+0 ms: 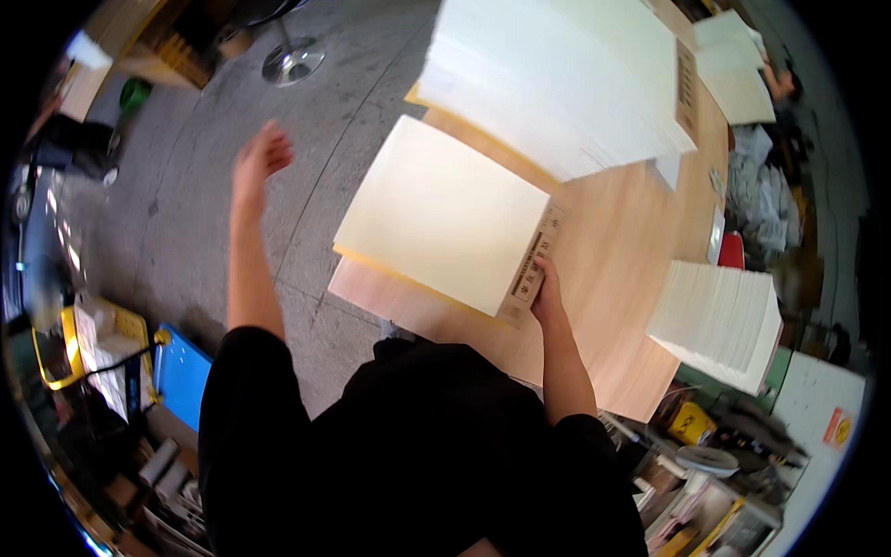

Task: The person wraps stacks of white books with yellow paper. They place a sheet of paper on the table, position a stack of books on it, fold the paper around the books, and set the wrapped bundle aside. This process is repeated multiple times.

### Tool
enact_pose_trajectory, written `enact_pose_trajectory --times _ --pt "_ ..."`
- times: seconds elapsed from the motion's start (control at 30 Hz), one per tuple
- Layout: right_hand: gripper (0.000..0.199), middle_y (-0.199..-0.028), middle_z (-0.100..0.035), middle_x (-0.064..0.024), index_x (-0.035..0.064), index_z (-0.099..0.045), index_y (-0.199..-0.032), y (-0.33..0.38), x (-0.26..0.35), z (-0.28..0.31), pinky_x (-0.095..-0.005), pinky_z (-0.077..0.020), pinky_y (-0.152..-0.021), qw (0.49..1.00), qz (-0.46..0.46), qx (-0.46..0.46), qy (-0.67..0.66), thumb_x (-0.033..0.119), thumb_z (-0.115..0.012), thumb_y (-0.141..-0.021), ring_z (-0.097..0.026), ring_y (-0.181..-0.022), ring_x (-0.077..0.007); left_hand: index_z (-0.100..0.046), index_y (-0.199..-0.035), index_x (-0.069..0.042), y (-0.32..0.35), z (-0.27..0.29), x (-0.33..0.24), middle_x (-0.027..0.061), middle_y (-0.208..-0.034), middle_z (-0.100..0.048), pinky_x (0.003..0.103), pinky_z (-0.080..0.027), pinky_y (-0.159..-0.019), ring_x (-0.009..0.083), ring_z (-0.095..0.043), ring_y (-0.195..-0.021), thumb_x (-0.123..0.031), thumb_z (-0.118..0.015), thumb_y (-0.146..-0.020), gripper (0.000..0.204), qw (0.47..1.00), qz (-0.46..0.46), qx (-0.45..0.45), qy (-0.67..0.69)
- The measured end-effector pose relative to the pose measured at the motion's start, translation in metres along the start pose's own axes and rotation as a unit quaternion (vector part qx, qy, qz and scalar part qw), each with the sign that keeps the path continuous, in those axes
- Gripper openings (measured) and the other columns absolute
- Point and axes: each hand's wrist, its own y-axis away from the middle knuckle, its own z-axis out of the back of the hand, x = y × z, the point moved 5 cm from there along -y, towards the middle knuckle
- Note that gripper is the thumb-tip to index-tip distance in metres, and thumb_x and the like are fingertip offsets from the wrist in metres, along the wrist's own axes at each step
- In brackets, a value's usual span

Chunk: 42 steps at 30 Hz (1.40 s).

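Two bare hands work at a light wood-grain table (608, 288), seen in the head view, where a square, cream-white stack of sheets (441, 218) with a yellow lower edge and a brown printed strip lies at the near-left corner. The right hand (548, 290) meets the strip's outer edge, thumb on top; its other fingers are hidden, so whether it pinches the sheets cannot be told. The left hand (263, 158), slightly blurred, is raised above the grey concrete floor (325, 158), well apart from the sheets, fingers loosely bent and nothing visible in them. Just beyond stands a larger white stack with a brown end strip (548, 84); a smaller white stack (715, 320) sits at the table's right edge.
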Motion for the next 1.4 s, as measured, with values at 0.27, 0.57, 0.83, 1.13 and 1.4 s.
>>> enact_pose_trajectory --times 0.27,0.57,0.83,1.13,1.4 --pt "0.058 -0.114 -0.064 -0.0154 0.0005 -0.058 -0.126 0.001 0.044 0.049 -0.0393 -0.0507 -0.089 0.927 0.177 -0.070 0.323 0.042 -0.068 -0.087 -0.063 -0.101 -0.0270 -0.067 -0.098 -0.007 0.081 0.005 0.007 0.0034 -0.087 -0.066 0.030 -0.051 -0.076 0.0142 -0.062 -0.079 -0.040 -0.064 -0.095 0.033 0.991 -0.004 0.011 0.132" --pt "0.035 -0.094 -0.069 -0.0119 -0.0038 -0.066 -0.106 0.140 0.069 0.458 -0.0291 -0.0517 -0.074 0.820 0.304 -0.349 0.336 0.027 -0.068 -0.090 -0.064 -0.083 -0.0165 -0.064 -0.096 -0.006 0.212 -0.110 -0.039 0.0019 -0.082 -0.063 0.027 -0.049 -0.071 0.0106 -0.058 -0.072 -0.034 -0.060 -0.098 0.028 0.990 -0.069 -0.024 0.121" --pt "0.033 -0.097 -0.062 -0.0174 0.0023 -0.064 -0.099 0.252 0.018 0.699 -0.0520 -0.0505 -0.070 0.477 0.174 -0.674 0.536 0.033 -0.060 -0.088 -0.061 -0.089 -0.0379 -0.061 -0.101 -0.003 0.424 -0.520 -0.262 0.0053 -0.092 -0.060 0.025 -0.045 -0.078 0.0143 -0.059 -0.093 -0.019 -0.051 -0.100 0.019 0.848 -0.427 0.312 -0.034" --pt "0.039 -0.086 -0.067 -0.0212 0.0038 -0.063 -0.084 0.247 0.010 0.729 -0.0542 -0.0500 -0.069 0.699 0.110 -0.644 0.292 0.039 -0.050 -0.095 -0.065 -0.078 -0.0421 -0.063 -0.113 -0.002 0.798 -0.932 -0.314 0.0094 -0.111 -0.066 0.033 -0.046 -0.097 0.0197 -0.062 -0.107 -0.027 -0.073 -0.087 0.038 0.419 -0.636 0.635 -0.125" --pt "0.037 -0.078 -0.066 -0.0197 0.0046 -0.063 -0.077 0.253 0.003 0.737 -0.0529 -0.0488 -0.065 0.697 0.145 -0.666 0.224 0.038 -0.057 -0.091 -0.065 -0.074 -0.0404 -0.068 -0.097 -0.008 0.857 -1.015 -0.256 0.0016 -0.069 -0.053 0.036 -0.041 -0.096 0.0182 -0.054 -0.072 -0.026 -0.079 -0.076 0.029 0.257 -0.675 0.580 -0.376"
